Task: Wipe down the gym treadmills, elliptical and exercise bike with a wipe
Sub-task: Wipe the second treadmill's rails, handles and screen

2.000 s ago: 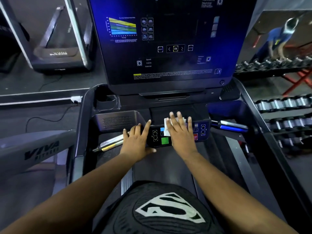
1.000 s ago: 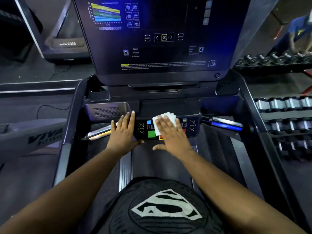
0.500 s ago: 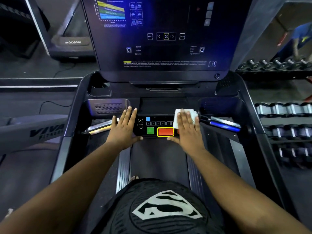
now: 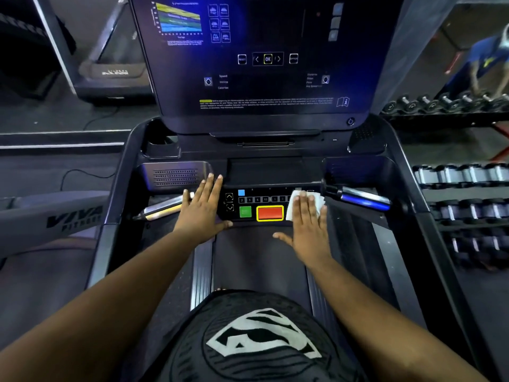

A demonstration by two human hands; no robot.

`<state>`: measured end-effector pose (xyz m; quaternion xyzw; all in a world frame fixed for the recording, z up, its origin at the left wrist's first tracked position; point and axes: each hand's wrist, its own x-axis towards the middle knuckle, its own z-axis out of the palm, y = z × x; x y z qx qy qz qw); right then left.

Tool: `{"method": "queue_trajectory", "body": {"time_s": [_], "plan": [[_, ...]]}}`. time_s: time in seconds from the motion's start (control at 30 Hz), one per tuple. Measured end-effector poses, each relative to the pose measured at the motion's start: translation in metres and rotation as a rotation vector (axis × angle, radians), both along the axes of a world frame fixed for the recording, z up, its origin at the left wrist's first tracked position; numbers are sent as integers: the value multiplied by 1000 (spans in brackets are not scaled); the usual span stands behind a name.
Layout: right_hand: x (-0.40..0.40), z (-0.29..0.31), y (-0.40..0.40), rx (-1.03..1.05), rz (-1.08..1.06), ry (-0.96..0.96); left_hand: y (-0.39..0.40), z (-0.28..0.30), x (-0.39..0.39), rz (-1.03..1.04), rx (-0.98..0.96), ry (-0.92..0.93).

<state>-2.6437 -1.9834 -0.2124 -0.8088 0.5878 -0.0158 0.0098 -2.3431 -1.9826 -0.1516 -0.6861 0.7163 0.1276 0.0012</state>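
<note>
Head view looks down on a treadmill (image 4: 407,194) console that fills the middle of the frame. At centre sits the button panel (image 4: 264,206), with a green button (image 4: 245,211) and, just to its right, a red button (image 4: 270,213) framed in yellow. The right hand (image 4: 308,224) lies flat on the right end of that panel, fingers straight and together, thumb spread out to the left, pressing a white wipe (image 4: 319,205) against the surface; the wipe's edges show past the fingertips and on the hand's right side. The left hand (image 4: 202,210) rests flat at the left end of the panel, fingers straight, holding nothing, its fingertips near a grey speaker grille (image 4: 176,176). Silver grip bars stick out to either side: one (image 4: 162,210) just beside the left hand, one with a blue sheen (image 4: 363,199) right of the wipe. Above, the dark display screen (image 4: 264,59) shows a coloured graph at upper left and an OK key. Dumbbell racks (image 4: 462,175) line the right edge. At the bottom, a black shirt (image 4: 264,346) with a white emblem.
</note>
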Motion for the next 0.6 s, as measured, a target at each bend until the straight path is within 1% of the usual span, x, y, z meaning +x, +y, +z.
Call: {"method": "queue_trajectory", "body": {"time_s": [0.07,0.17,0.27,0.33,0.43,0.5,0.57,0.6], "plan": [[17,2,4,39,-4,-31,0,-1,0,-5,-2,5],[56,7,4,41,133,15,-1,-2,-1,-1,1,5],[76,12,-1,-21,236,76,-1,-1,0,-8,-4,2],[65,10,-3,-47,216,104,-1,-1,1,-19,-1,5],[31,6,-2,-19,56,77,-1,-1,3,-26,-10,-13],[22,7,1,26,-22,65,-1,-3,2,-23,-15,-2],[34,8,4,68,-8,34,-1,-5,1,-18,-27,12],[46,9,6,79,36,28,-1,-5,1,-16,-29,14]]}}
